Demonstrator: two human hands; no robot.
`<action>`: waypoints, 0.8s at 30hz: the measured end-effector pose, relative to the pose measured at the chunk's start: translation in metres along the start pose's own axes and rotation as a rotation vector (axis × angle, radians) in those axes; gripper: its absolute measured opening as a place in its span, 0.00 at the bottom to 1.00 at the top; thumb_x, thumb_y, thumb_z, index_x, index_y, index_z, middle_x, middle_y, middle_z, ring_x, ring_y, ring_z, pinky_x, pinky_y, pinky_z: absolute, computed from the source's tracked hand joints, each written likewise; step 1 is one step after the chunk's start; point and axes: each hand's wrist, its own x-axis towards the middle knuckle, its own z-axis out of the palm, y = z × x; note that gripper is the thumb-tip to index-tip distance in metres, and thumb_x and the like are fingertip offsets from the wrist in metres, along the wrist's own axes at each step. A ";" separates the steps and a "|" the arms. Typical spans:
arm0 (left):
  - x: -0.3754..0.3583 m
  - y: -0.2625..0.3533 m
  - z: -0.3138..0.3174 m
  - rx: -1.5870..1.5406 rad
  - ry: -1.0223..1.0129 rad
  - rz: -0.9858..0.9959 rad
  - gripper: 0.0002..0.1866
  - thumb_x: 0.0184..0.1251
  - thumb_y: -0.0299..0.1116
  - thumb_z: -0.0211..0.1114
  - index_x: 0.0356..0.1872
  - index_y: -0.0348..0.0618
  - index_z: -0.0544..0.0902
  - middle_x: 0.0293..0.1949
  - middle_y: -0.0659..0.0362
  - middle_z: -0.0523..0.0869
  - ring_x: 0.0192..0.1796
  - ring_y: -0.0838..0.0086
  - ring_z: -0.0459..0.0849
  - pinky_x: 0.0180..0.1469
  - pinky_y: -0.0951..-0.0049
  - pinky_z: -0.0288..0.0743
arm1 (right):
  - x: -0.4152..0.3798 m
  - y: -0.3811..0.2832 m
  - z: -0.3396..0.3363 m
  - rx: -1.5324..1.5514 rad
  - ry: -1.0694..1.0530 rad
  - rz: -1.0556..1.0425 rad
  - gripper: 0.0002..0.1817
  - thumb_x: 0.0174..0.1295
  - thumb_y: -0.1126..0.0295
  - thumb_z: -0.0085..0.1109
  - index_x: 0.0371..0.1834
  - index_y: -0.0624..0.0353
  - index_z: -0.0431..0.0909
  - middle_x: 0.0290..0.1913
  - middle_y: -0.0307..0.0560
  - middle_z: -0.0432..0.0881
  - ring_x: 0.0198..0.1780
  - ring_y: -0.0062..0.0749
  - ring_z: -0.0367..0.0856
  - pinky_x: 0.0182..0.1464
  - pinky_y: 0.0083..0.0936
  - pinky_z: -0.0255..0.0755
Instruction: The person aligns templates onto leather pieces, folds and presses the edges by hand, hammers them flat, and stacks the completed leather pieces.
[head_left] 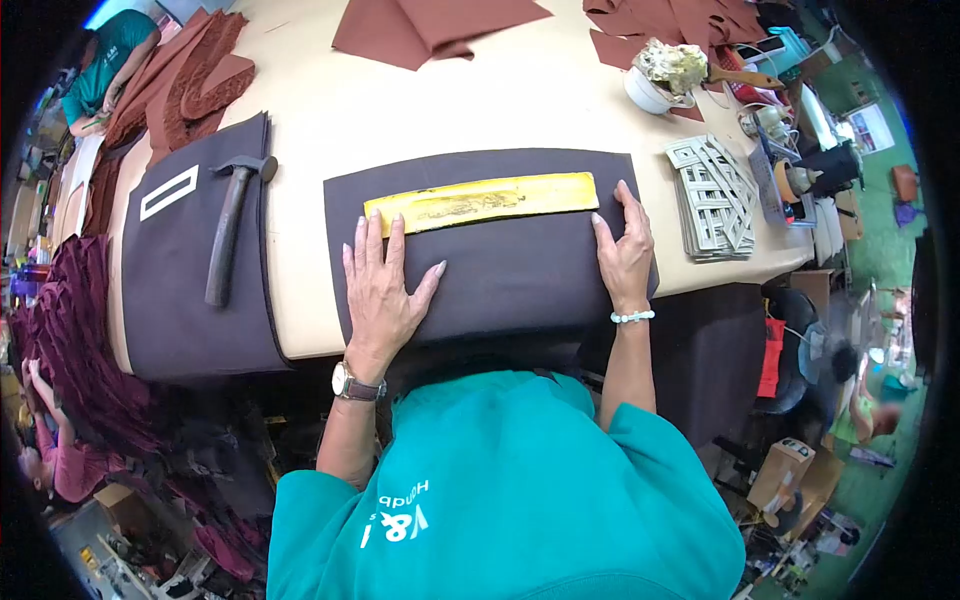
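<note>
A long yellow strip (500,197) with dark smudges along its middle lies on a dark sheet (500,270) near the table's front edge. My left hand (385,290) rests flat on the sheet, its fingers spread and their tips at the strip's left end. On the other side, my right hand (627,245) lies with thumb and fingers apart, close to the strip's right end, near the sheet's right edge. Neither hand is wrapped round anything. The sheet's front part hangs over the table edge.
A hammer (230,225) and a pale rectangular frame (170,193) lie on dark sheets at left. At right are stacked pale lattice pieces (712,200) and a white bowl (655,95) with a brush. Brown pieces (430,28) lie behind. Other people are at the left.
</note>
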 end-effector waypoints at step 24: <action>0.013 0.002 0.005 0.065 0.062 -0.147 0.26 0.63 0.42 0.59 0.60 0.40 0.70 0.64 0.46 0.64 0.70 0.50 0.55 0.65 0.37 0.45 | 0.002 0.001 0.011 -0.167 -0.171 -0.087 0.25 0.58 0.58 0.57 0.58 0.56 0.72 0.64 0.46 0.68 0.67 0.51 0.58 0.69 0.51 0.45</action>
